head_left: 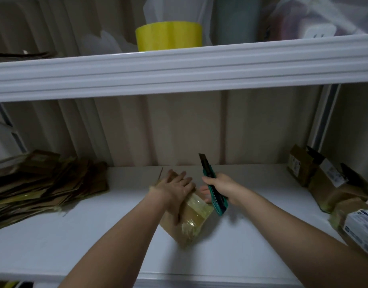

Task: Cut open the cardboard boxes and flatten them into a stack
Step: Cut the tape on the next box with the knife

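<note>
A small taped cardboard box lies on the white shelf, near the middle. My left hand lies flat on top of it, fingers straight and pointing away. My right hand grips a teal utility knife just right of the box, its blade end pointing up and away, off the cardboard. A stack of flattened cardboard sits at the left end of the shelf. Several unopened taped boxes stand at the right end.
An upper white shelf crosses above, close to my head, carrying a yellow tape roll and plastic bags. A ribbed beige wall backs the lower shelf.
</note>
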